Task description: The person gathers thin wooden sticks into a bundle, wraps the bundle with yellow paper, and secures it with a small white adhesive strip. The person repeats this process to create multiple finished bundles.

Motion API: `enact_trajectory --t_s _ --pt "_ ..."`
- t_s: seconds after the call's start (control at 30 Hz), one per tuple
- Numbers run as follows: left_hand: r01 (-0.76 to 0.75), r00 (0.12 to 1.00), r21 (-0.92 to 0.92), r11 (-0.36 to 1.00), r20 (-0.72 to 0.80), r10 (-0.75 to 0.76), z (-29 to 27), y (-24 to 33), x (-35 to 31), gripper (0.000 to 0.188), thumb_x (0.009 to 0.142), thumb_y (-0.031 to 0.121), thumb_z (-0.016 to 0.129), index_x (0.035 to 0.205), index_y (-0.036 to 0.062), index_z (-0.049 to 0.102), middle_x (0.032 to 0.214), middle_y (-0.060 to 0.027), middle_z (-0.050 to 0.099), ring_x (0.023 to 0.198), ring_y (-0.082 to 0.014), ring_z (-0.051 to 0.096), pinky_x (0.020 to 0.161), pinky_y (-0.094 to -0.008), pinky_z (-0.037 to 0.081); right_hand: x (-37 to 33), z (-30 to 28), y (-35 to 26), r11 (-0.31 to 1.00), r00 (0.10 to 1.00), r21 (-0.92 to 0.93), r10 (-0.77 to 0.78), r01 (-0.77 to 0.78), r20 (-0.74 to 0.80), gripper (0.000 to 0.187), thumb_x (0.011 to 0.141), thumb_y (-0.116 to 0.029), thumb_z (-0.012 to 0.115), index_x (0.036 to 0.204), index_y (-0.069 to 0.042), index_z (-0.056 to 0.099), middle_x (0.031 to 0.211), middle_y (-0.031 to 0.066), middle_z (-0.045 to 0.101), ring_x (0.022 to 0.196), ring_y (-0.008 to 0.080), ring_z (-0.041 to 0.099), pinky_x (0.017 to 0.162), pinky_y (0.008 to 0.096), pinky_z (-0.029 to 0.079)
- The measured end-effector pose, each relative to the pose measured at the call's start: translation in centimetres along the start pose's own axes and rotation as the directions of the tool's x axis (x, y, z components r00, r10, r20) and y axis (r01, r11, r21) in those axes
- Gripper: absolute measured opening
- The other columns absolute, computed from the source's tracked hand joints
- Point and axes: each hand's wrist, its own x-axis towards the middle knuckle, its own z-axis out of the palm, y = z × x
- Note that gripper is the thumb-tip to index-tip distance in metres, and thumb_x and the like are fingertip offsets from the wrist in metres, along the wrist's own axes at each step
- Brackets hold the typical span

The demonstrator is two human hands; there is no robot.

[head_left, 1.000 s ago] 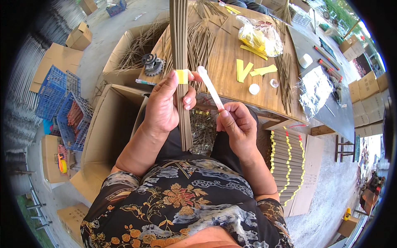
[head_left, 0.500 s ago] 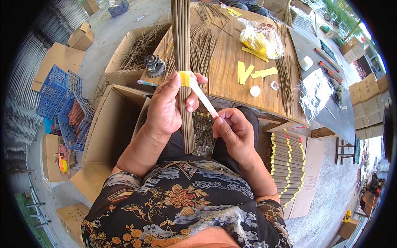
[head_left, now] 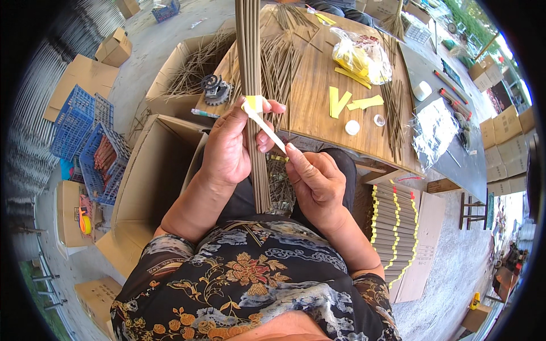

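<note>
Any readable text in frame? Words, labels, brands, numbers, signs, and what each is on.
None legible enough to quote.
Stacked cardboard boxes, far right: print too small.
Flat cardboard sheet beside the stick bundles: marks blurred.
Pale strip in the right hand: no text visible.

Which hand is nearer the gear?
Left. The left hand, around the sticks, is just below the gear in view; the right hand, holding the white strip, is farther off, lower right.

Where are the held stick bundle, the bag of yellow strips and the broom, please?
Held stick bundle (head_left: 249, 62): head view, on its upper length.
Bag of yellow strips (head_left: 364, 55): head view, on its middle.
Broom (head_left: 393, 25): head view, on its bristles.
</note>
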Motion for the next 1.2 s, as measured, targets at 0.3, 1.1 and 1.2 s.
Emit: enact_trajectory --t_s 0.3,1.1,1.2 --pt "0.009 1.0 -0.001 1.0 0.02 -0.009 0.09 0.21 -0.08 0.033 0.093 0.03 0.038 0.098 0.0012 0.054 0.103 -0.0162 0.054 0.059 -0.0102 0.045 0.055 -0.023 0.04 0.11 0.03 -0.04 0.999 0.999 0.036 0.031 -0.032 0.024 0.04 0.067 0.003 0.068 0.105 -0.006 0.061 0.072 0.0067 0.056 0.057 0.0194 0.052 0.052 0.027 0.043" --pt "0.032 0.997 -0.042 0.999 0.065 -0.03 0.47 0.79 0.07 0.037 0.092 0.033 0.039 0.099 0.0002 0.054 0.103 -0.0157 0.054 0.061 -0.0092 0.044 0.055 -0.0223 0.038 0.22 -0.55 -0.07 0.993 0.996 0.096 0.07 -0.075 0.052 0.038 0.067 0.002 0.068 0.104 -0.006 0.062 0.07 0.0062 0.056 0.057 0.0184 0.05 0.052 0.027 0.042" --pt "0.022 0.997 -0.025 0.999 0.072 -0.021 0.33 0.82 0.06 0.037 0.092 0.033 0.039 0.098 0.0004 0.054 0.103 -0.016 0.054 0.061 -0.0092 0.044 0.055 -0.0223 0.038 0.29 -0.76 -0.22 0.992 0.995 0.093 0.076 -0.082 0.063 0.038 0.067 0.002 0.068 0.104 -0.006 0.062 0.07 0.0062 0.056 0.057 0.0184 0.05 0.053 0.0269 0.042"
